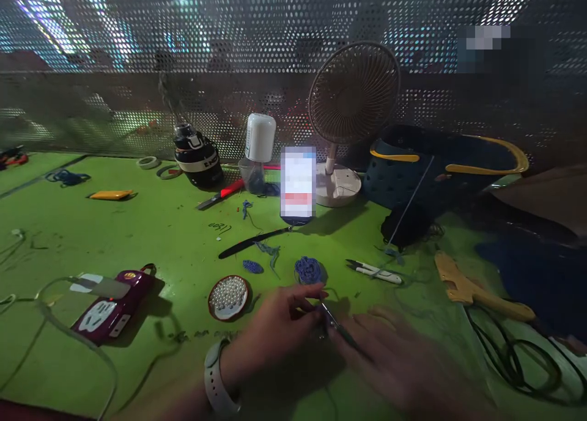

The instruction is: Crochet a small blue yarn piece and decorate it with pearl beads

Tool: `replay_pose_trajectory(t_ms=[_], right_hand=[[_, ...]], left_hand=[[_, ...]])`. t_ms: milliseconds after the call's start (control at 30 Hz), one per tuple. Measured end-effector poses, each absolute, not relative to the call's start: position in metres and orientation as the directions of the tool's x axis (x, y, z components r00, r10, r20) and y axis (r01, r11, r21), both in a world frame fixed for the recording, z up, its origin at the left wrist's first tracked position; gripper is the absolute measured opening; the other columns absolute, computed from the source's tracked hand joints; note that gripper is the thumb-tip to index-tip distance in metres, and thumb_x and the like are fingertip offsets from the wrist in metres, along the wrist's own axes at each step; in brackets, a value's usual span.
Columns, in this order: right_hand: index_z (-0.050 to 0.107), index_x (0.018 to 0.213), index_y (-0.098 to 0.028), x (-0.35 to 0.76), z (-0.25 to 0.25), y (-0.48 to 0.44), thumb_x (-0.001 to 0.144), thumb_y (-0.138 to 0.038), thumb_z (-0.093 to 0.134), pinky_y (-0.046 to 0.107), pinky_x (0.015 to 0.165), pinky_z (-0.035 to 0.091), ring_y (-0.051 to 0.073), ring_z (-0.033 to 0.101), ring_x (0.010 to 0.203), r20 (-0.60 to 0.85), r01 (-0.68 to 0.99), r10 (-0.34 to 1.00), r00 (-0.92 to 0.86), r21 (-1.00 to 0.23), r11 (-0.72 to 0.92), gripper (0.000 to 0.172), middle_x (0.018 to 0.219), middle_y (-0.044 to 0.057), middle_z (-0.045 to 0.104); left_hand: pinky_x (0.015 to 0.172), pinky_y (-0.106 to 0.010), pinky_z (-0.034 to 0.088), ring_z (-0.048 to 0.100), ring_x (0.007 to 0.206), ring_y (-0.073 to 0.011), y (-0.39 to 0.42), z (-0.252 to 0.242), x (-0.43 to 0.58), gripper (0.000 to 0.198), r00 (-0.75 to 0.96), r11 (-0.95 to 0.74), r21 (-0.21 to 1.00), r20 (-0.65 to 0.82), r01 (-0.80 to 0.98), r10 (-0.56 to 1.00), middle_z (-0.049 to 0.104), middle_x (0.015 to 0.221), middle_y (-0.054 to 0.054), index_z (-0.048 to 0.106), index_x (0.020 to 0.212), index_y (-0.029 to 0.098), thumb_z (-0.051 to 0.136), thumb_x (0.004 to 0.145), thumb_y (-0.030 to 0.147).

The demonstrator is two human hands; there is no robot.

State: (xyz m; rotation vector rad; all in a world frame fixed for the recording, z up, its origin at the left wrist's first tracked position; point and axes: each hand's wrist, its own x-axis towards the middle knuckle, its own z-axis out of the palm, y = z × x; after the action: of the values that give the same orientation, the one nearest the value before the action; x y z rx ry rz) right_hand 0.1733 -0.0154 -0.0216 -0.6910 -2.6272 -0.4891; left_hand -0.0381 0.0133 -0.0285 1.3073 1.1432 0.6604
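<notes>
My right hand (389, 351), slightly blurred, is closed around a crochet hook (331, 318) with a metal shaft and a dark handle. The hook's tip reaches the fingers of my left hand (277, 320), which pinch a small piece of blue crochet (316, 313), mostly hidden by the fingers. Just beyond the fingertips lies a round blue-purple crocheted flower (308, 269). A small oval crocheted piece (252, 266) rests to its left. Left of my left hand is a shallow dish of pearl beads (229, 296). White thread snips (375, 272) lie beyond my right hand.
A lit phone (298, 183) stands before a desk fan (339, 186). A dark basket (403, 173) and dark yarn ball (401, 225) are at right, near a glue gun (481, 289) with a coiled cable. A maroon power strip (114, 305) lies left; a black bottle (198, 158) stands behind.
</notes>
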Motion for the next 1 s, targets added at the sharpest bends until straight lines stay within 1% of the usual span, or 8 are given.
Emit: replay_pose_trajectory(t_ms=[100, 300, 467, 667, 767, 833, 900, 1000], right_hand=[[0.069, 0.107, -0.015, 0.171, -0.022, -0.018, 0.093, -0.005, 0.037, 0.040, 0.080, 0.044, 0.019, 0.061, 0.087, 0.449, 0.540, 0.392, -0.803, 0.267, 0.798, 0.037, 0.104, 0.008, 0.073], [0.069, 0.107, -0.017, 0.169, -0.025, -0.023, 0.092, -0.001, 0.031, 0.040, 0.076, 0.041, 0.020, 0.060, 0.084, 0.451, 0.571, 0.414, -0.791, 0.299, 0.765, 0.043, 0.103, 0.007, 0.074], [0.067, 0.108, -0.017, 0.172, -0.023, -0.025, 0.085, 0.000, 0.038, 0.037, 0.075, 0.040, 0.019, 0.061, 0.079, 0.445, 0.572, 0.433, -0.784, 0.244, 0.783, 0.040, 0.101, 0.006, 0.074], [0.065, 0.110, -0.015, 0.171, -0.034, -0.024, 0.088, -0.005, 0.041, 0.039, 0.079, 0.040, 0.019, 0.065, 0.079, 0.574, 0.629, 0.453, -0.682, 0.144, 0.764, 0.034, 0.093, 0.008, 0.076], [0.065, 0.109, -0.014, 0.168, -0.037, -0.024, 0.089, -0.004, 0.041, 0.040, 0.080, 0.042, 0.019, 0.066, 0.080, 0.610, 0.657, 0.490, -0.623, 0.069, 0.751, 0.033, 0.093, 0.009, 0.076], [0.065, 0.109, -0.014, 0.166, -0.036, -0.022, 0.090, -0.005, 0.042, 0.037, 0.076, 0.045, 0.018, 0.066, 0.078, 0.639, 0.662, 0.510, -0.576, -0.001, 0.750, 0.031, 0.091, 0.008, 0.075], [0.064, 0.111, -0.017, 0.166, -0.035, -0.020, 0.092, -0.008, 0.043, 0.032, 0.072, 0.049, 0.017, 0.066, 0.077, 0.659, 0.643, 0.540, -0.523, -0.111, 0.758, 0.030, 0.089, 0.007, 0.074], [0.064, 0.113, -0.023, 0.166, -0.035, -0.016, 0.094, -0.016, 0.045, 0.026, 0.066, 0.055, 0.016, 0.068, 0.077, 0.620, 0.589, 0.649, -0.441, -0.345, 0.731, 0.028, 0.090, 0.005, 0.073]], left_hand=[[0.065, -0.030, 0.053, 0.067, 0.068, -0.0169, 0.014, -0.029, -0.039, 0.039, 0.337, 0.185, 0.954, -0.260, 0.237, 0.905, 0.076, 0.083, -0.009, 0.067, 0.117, 0.016, 0.064, 0.079, 0.025], [0.066, -0.032, 0.054, 0.067, 0.070, -0.0181, 0.016, -0.029, -0.042, 0.044, 0.330, 0.173, 0.956, -0.247, 0.238, 0.911, 0.075, 0.084, -0.010, 0.065, 0.120, 0.015, 0.065, 0.078, 0.028], [0.066, -0.031, 0.053, 0.066, 0.070, -0.0173, 0.014, -0.033, -0.041, 0.042, 0.326, 0.165, 0.966, -0.224, 0.198, 0.918, 0.074, 0.083, -0.008, 0.066, 0.120, 0.018, 0.065, 0.080, 0.028], [0.069, -0.030, 0.052, 0.067, 0.072, -0.0157, 0.010, -0.033, -0.036, 0.042, 0.324, 0.219, 0.976, -0.213, 0.019, 0.922, 0.075, 0.089, -0.008, 0.065, 0.120, 0.020, 0.067, 0.079, 0.027], [0.070, -0.028, 0.053, 0.066, 0.073, -0.0139, 0.008, -0.032, -0.033, 0.042, 0.341, 0.228, 0.972, -0.198, -0.050, 0.919, 0.075, 0.093, -0.007, 0.065, 0.120, 0.021, 0.067, 0.079, 0.025], [0.071, -0.027, 0.053, 0.066, 0.073, -0.0127, 0.009, -0.032, -0.033, 0.040, 0.350, 0.233, 0.969, -0.190, -0.084, 0.917, 0.075, 0.096, -0.006, 0.065, 0.119, 0.022, 0.067, 0.079, 0.023], [0.073, -0.027, 0.053, 0.067, 0.076, -0.0118, 0.009, -0.033, -0.033, 0.039, 0.360, 0.252, 0.960, -0.192, -0.125, 0.913, 0.075, 0.101, -0.005, 0.066, 0.119, 0.023, 0.068, 0.079, 0.021], [0.075, -0.025, 0.053, 0.066, 0.076, -0.0095, 0.011, -0.034, -0.034, 0.039, 0.372, 0.287, 0.941, -0.204, -0.181, 0.906, 0.073, 0.110, -0.005, 0.066, 0.117, 0.024, 0.069, 0.079, 0.019]])
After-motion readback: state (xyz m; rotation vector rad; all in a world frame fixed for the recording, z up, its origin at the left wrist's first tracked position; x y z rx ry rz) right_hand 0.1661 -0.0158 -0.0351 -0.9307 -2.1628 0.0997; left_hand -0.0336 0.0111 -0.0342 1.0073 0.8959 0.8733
